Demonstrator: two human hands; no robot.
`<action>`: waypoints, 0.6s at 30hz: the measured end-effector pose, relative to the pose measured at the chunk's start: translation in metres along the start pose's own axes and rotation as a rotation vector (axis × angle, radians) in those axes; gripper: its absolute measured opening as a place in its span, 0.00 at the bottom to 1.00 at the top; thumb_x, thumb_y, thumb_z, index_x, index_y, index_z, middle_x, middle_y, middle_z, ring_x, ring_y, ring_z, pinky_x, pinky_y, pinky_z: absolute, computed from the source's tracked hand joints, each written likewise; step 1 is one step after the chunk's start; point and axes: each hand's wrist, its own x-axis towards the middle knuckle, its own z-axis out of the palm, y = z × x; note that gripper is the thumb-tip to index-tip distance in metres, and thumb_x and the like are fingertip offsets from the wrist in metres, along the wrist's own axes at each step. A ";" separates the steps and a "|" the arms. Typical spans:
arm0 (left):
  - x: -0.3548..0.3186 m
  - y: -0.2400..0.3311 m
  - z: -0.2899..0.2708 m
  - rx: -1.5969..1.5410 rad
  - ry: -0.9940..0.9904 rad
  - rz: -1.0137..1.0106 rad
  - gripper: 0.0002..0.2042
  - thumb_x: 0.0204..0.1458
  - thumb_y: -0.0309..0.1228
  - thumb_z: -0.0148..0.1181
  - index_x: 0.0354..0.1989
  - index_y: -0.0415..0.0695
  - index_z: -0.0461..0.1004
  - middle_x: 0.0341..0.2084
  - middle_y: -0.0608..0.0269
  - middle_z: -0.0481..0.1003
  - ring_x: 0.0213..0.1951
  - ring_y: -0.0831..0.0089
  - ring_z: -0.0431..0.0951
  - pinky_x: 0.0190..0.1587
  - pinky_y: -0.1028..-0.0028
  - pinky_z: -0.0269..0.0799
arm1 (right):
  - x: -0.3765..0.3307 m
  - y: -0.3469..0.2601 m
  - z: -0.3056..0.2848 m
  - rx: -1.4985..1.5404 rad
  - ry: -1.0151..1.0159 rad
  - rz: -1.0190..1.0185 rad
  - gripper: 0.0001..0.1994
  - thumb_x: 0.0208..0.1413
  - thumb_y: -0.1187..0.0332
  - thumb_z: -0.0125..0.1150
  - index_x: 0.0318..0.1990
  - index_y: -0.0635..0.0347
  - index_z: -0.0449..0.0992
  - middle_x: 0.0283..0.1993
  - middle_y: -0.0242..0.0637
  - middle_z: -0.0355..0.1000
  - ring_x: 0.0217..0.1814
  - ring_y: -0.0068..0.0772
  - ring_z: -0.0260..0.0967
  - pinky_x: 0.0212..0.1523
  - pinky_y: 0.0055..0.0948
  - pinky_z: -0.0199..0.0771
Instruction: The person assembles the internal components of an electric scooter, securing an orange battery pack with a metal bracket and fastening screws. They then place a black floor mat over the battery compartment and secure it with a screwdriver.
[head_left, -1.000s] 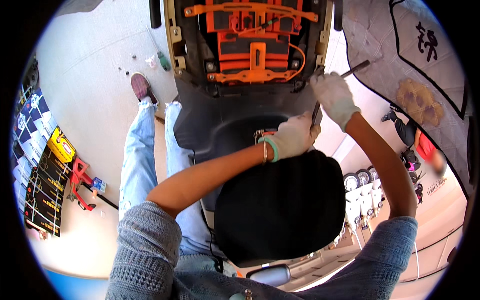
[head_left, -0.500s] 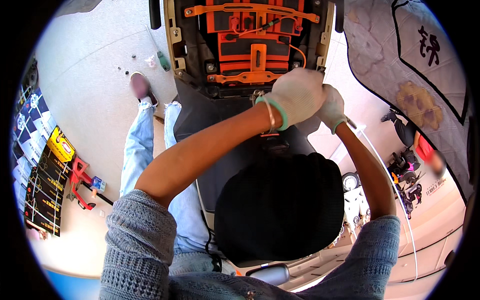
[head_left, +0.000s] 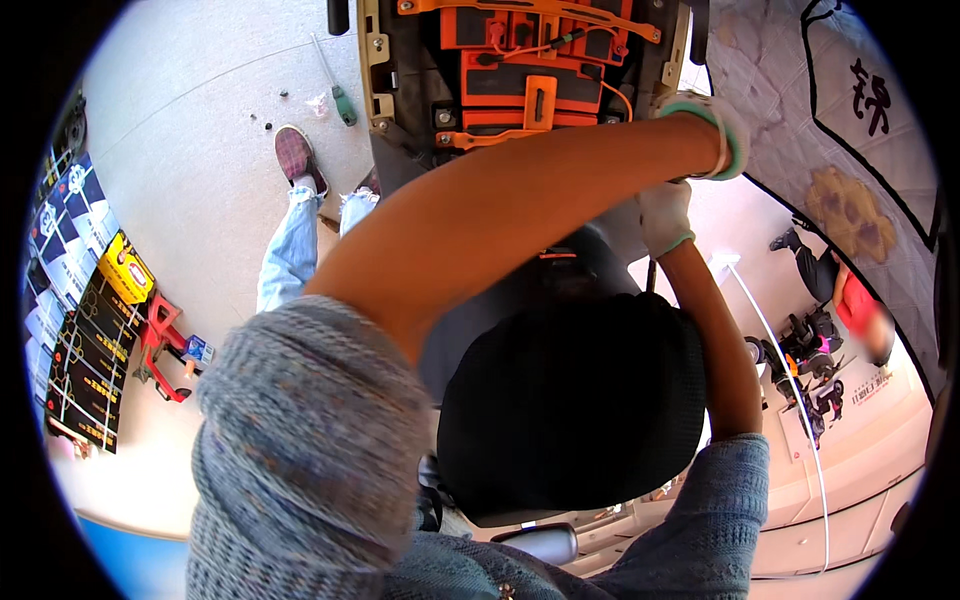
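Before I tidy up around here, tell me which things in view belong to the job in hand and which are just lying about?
Apparently in use:
left hand and right hand, both gloved
dark rod by the right wrist
orange-and-black batteries in the open bay

Apparently just lying about:
green-handled screwdriver on the floor
yellow box

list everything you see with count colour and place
batteries: several, orange and black, top bay
straps: two or more, orange, across batteries
screwdriver: one, green handle, floor upper left
boxes: several, mixed colours, far left
frame: one, red, beside boxes
quilt: one, grey, upper right
other person: one, red top, right
rounded thing: one, black, centre
rod: one, dark, right of centre
shoe: one, plaid, upper left
sleeves: two, grey, bottom
left hand: one, pale glove, upper right, partly hidden
right hand: one, pale glove, below left hand
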 end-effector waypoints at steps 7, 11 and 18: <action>-0.041 0.019 0.005 -0.891 0.279 -0.540 0.29 0.45 0.57 0.53 0.36 0.38 0.74 0.27 0.49 0.76 0.31 0.55 0.77 0.38 0.64 0.72 | 0.011 -0.011 -0.023 -0.368 -0.284 -0.221 0.11 0.56 0.62 0.51 0.42 0.56 0.65 0.30 0.29 0.64 0.25 0.20 0.57 0.23 0.23 0.55; -0.007 0.044 0.022 -1.074 0.567 -0.956 0.24 0.52 0.50 0.49 0.37 0.35 0.68 0.27 0.46 0.75 0.33 0.49 0.76 0.38 0.59 0.73 | 0.061 0.032 -0.038 -0.716 -0.412 -0.763 0.18 0.59 0.62 0.46 0.55 0.54 0.59 0.49 0.34 0.62 0.45 0.26 0.59 0.43 0.28 0.59; 0.042 0.044 0.042 -1.066 0.483 -0.655 0.18 0.54 0.40 0.48 0.35 0.33 0.68 0.27 0.44 0.75 0.32 0.48 0.76 0.35 0.58 0.73 | 0.093 0.093 -0.057 -0.830 -0.496 -0.622 0.22 0.61 0.58 0.40 0.62 0.48 0.52 0.63 0.34 0.51 0.63 0.32 0.47 0.62 0.34 0.45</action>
